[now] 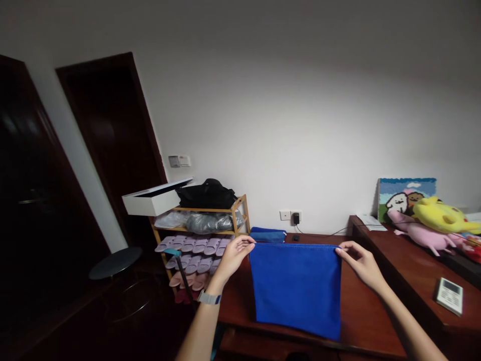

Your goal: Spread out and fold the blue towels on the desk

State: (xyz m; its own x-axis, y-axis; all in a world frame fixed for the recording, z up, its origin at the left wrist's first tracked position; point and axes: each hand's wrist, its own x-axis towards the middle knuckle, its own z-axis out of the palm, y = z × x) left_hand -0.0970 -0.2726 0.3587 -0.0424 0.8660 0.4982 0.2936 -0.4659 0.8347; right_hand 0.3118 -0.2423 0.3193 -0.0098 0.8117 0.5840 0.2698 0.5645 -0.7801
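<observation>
A flat blue fabric pouch [296, 291] hangs upright in front of me, its stitched top edge stretched between both hands. My left hand [237, 253] pinches its upper left corner, and a watch with a pale band [209, 298] is on that wrist. At the upper right corner, my right hand [358, 259] grips the fabric between thumb and fingers. Behind the pouch, more folded blue fabric [268, 234] lies at the back of the brown wooden table [370, 313]. The pouch hides the middle of the table.
Left of the table stands a wooden shoe rack [240, 220] with several slippers, a black bag [206, 194] and a white box [150, 203]. A round stool [115, 262] is farther left. Plush toys [443, 214] and a white device [450, 296] lie on the right-hand surface. A charger [296, 218] is plugged into the wall.
</observation>
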